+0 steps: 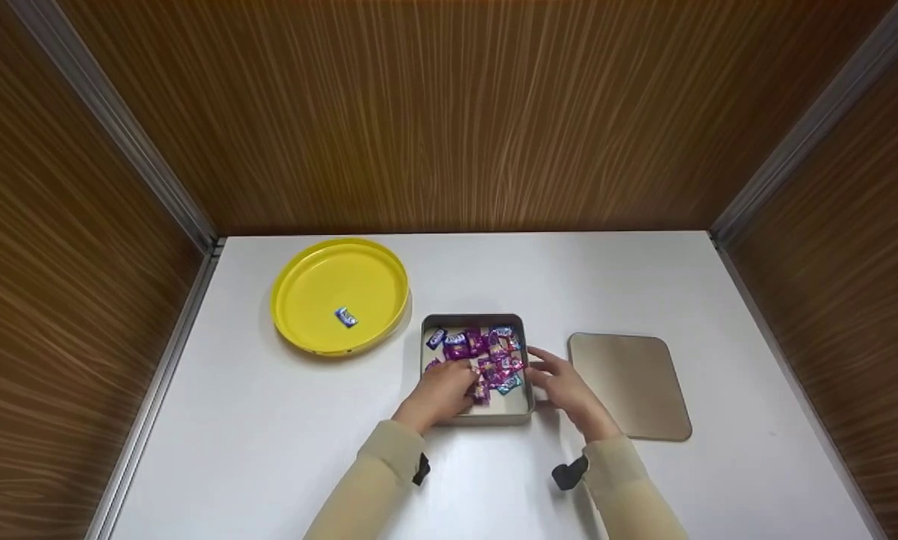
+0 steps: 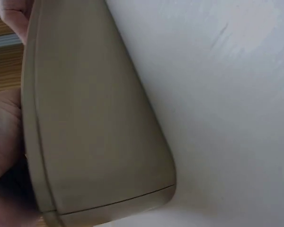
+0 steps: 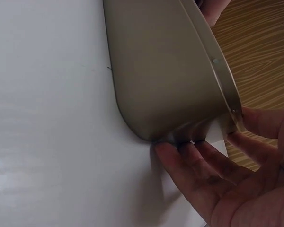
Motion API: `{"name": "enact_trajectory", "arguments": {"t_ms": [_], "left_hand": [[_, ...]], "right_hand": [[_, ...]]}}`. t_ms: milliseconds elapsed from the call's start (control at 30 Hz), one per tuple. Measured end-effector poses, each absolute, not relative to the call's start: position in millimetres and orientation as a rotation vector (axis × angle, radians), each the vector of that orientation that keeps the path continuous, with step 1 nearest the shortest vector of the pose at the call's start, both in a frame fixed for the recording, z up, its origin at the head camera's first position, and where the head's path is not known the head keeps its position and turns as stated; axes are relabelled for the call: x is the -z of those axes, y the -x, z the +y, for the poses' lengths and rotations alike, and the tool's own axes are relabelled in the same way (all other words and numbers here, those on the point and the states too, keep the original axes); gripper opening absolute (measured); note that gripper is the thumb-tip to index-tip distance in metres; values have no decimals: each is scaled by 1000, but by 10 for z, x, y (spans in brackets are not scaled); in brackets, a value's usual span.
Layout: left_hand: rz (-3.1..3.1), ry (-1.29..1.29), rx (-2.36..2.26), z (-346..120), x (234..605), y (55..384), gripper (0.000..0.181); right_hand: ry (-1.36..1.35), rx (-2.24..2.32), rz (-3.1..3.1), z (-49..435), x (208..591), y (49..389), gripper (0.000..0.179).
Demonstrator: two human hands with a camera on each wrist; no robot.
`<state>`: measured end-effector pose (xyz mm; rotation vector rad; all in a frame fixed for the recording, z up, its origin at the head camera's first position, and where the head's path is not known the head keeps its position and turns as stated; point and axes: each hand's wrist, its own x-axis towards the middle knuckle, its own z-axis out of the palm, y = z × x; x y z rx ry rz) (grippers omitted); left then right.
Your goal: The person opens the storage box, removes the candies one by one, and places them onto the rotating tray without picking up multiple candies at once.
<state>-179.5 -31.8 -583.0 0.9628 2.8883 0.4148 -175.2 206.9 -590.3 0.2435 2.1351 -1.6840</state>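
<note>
A square metal tin (image 1: 486,421) holds several wrapped candies (image 1: 497,367), mostly purple, with some blue ones. My left hand (image 1: 446,386) reaches over its front left edge, fingers down among the sweets. Those fingertips are hidden, so whether they pinch a candy is unclear. At the tin's right side, my right hand (image 1: 569,386) touches the outer wall with extended fingers. The right wrist view shows fingertips of that hand (image 3: 236,189) against the tin's lower wall (image 3: 156,71), the thumb near its rim. In the left wrist view the tin's wall (image 2: 99,118) covers most of the left hand (image 2: 4,132).
A round yellow tray (image 1: 306,262) stands at the back left, with one blue-and-white wrapped candy (image 1: 346,317) on it. Right of the tin lies a flat metal lid (image 1: 632,386). Wood-grain panels (image 1: 464,120) enclose the white table (image 1: 268,435) at the back and sides.
</note>
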Motion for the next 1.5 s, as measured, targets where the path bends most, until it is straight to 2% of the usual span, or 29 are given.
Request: {"name": "enact_trajectory", "arguments": {"t_ms": [200, 400, 633, 833, 1100, 1500], "left_hand": [[2828, -902, -530, -452, 5697, 1780, 17], [2765, -733, -779, -638, 5512, 1767, 28], [2737, -634, -1057, -916, 5402, 1813, 30], [2733, -501, -1309, -1236, 5451, 1880, 24], [2702, -129, -1643, -1642, 5576, 1988, 21], [2797, 276, -1602, -2078, 5708, 2193, 26]], "right_hand": [[-218, 1700, 2116, 2067, 5887, 1752, 56], [-234, 1680, 2141, 2068, 5883, 1748, 56], [-242, 1680, 2141, 2084, 5895, 1747, 56], [-241, 1662, 2159, 2078, 5911, 1739, 56], [-265, 1672, 2141, 2071, 5919, 1742, 56], [-280, 1695, 2114, 2054, 5921, 1752, 55]]}}
